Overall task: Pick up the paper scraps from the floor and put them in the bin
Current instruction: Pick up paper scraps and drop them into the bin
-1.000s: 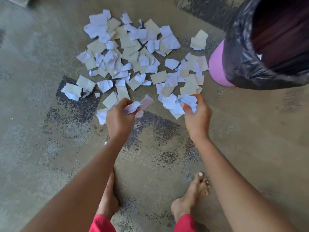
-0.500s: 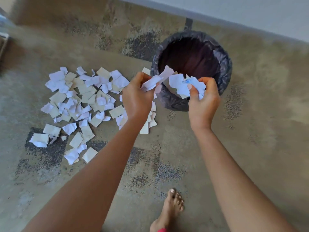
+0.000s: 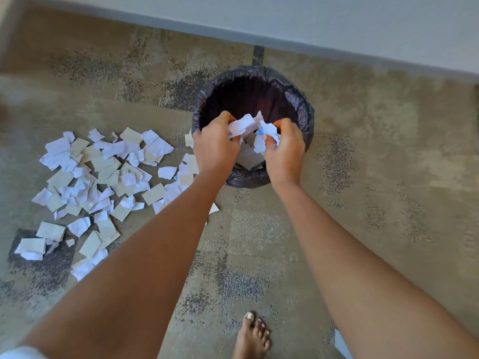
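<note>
A round bin (image 3: 298, 99) lined with a black bag stands on the carpet near the wall. Both my hands are over its near rim. My left hand (image 3: 215, 143) is closed on a bunch of white and pinkish paper scraps (image 3: 242, 125). My right hand (image 3: 283, 146) grips crumpled white scraps (image 3: 268, 132), one with a blue mark. A few scraps (image 3: 248, 156) show below my hands inside the bin opening. A large pile of white and beige paper scraps (image 3: 103, 182) lies on the floor to the left of the bin.
The floor is mottled tan and grey carpet (image 3: 375, 203). A pale wall with a grey skirting (image 3: 337, 27) runs behind the bin. My bare foot (image 3: 252, 335) stands at the bottom centre.
Both hands rose from the floor pile with scraps and moved right and forward over the bin mouth. My view swung from the pile toward the bin.
</note>
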Tool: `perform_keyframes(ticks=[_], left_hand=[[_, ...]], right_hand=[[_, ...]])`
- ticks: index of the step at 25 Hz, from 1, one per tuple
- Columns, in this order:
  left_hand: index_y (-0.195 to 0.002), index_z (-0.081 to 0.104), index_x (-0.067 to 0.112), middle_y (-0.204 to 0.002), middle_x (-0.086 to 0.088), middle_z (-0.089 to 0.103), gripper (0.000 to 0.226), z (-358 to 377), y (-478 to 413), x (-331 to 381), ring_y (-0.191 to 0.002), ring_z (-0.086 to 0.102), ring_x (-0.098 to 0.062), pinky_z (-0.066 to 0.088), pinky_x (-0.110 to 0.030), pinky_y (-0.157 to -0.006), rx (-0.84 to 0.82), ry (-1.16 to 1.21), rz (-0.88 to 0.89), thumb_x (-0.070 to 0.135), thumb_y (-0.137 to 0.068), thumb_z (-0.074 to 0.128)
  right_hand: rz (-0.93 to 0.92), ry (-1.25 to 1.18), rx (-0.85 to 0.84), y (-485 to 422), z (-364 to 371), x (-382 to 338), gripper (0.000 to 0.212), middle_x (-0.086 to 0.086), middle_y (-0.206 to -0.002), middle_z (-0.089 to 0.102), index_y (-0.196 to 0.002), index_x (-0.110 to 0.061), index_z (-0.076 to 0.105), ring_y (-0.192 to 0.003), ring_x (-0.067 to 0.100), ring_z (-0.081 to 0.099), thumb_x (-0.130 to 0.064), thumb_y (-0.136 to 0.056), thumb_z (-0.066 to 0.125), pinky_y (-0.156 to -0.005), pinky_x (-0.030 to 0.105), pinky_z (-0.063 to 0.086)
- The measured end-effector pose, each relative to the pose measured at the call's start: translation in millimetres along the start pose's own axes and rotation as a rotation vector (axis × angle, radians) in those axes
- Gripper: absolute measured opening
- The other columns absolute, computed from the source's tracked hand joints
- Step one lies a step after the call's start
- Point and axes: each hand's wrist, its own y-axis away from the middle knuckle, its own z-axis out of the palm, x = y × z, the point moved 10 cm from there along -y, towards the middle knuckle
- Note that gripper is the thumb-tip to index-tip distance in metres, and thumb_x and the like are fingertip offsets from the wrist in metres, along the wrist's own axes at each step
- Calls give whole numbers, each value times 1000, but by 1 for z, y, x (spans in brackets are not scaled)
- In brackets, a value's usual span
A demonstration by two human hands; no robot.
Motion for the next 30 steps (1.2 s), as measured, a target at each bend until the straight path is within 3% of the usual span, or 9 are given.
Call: perform_keyframes(ticks=[5,11,17,19,23,30], left_hand=[[-104,57,15,-98,-5,70,23,17,6,-4,-94,62,-34,39,-37,-82,-68,-91,-4,26,-86,65],[-115,55,22,-111,9,67,38,27,11,-14,-100,65,-17,40,-37,-95,-139,-33,27,32,-82,71],[-117,60,18,-110,2,69,37,9,19,-15,-97,66,-21,49,-44,-89,-127,11,84,30,-83,72],[-116,61,18,-108,0,69,35,1,23,-18,-96,66,-23,50,-45,-87,-120,16,104,29,-84,71],[-112,63,19,-105,0,70,28,-23,34,-35,-95,66,-25,50,-45,-84,-99,48,123,25,-85,69],[-111,64,23,-110,6,69,22,-78,80,-138,-101,65,-15,53,-39,-78,-64,130,-50,24,-89,65]], right_hand=[[8,71,-65,3,10,10,19,10,-102,59,-102,-7,57,-99,26,53,-8,-85,65,-72,22,33],[13,49,-98,17,16,17,25,8,-100,60,-103,-9,56,-98,25,55,-11,-82,70,-78,31,44],[-6,62,-98,32,18,8,23,8,-102,59,-103,-11,57,-98,26,56,-10,-83,69,-82,39,51],[-32,75,-92,39,18,-4,22,8,-102,59,-102,-10,58,-99,26,55,-8,-83,68,-81,34,50],[-111,113,-83,53,24,-42,18,7,-103,60,-101,-9,59,-102,24,50,-10,-85,67,-74,19,33],[-231,105,-236,115,83,-117,12,6,-103,60,-99,-12,60,-103,27,49,-9,-88,62,-78,28,38]])
